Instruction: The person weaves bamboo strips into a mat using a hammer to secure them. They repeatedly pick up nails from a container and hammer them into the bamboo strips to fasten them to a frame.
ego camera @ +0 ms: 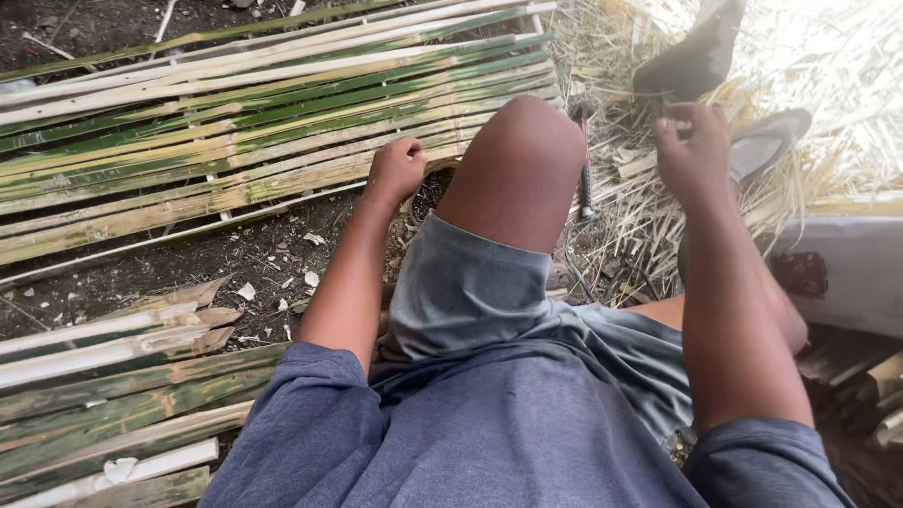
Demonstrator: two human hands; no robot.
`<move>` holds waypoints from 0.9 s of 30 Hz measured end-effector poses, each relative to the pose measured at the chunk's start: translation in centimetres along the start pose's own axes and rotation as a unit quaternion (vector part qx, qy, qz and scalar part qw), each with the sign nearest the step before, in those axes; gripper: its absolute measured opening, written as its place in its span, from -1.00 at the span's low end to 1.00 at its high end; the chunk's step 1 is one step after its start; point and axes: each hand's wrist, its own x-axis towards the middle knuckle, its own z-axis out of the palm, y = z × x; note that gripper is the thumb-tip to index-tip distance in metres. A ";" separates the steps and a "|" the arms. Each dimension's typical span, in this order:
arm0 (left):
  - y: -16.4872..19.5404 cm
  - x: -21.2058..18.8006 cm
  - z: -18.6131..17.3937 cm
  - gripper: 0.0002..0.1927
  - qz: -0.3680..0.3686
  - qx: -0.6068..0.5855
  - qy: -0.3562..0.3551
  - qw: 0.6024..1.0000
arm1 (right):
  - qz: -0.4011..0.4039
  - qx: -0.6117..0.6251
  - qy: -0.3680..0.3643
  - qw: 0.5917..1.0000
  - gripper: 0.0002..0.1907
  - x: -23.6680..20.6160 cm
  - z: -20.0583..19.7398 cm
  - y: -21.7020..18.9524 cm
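My left hand (395, 169) rests with curled fingers at the rim of a small round container (431, 193) of dark bits, which sits against the near edge of a mat of split bamboo slats (235, 132). I cannot see anything inside that fist. My bare left knee (517, 169) rises between my hands and hides part of the container. My right hand (694, 150) is lifted over dry straw, its fingertips pinched on a small pale piece (675, 122). A hammer with a red and black handle (585, 179) lies on the ground just beyond the knee.
More bamboo slats (103, 395) lie on the dark soil at lower left, with chips scattered about. Dry straw (640, 216) covers the ground on the right. A dark sandal (691, 56) and a grey one (767, 141) lie in it. A pale slab (847, 263) sits far right.
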 end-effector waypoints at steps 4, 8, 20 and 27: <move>-0.2 3.3 1.0 -0.73 -0.024 -0.030 -0.031 0.999 | -0.012 -0.034 -0.020 0.999 -0.69 2.1 -2.0 -0.8; -1.8 7.7 4.2 -0.71 -0.038 -0.028 -0.034 0.998 | -0.022 -0.114 -0.061 0.991 -0.68 7.6 0.2 0.4; -9.3 28.6 11.7 -0.74 0.030 0.041 0.060 0.997 | -0.082 0.005 -0.205 0.975 -0.76 33.6 29.4 14.7; -12.6 33.8 11.0 -0.68 0.030 0.189 0.165 0.967 | -0.216 0.018 -0.185 0.959 -0.70 39.7 39.2 15.5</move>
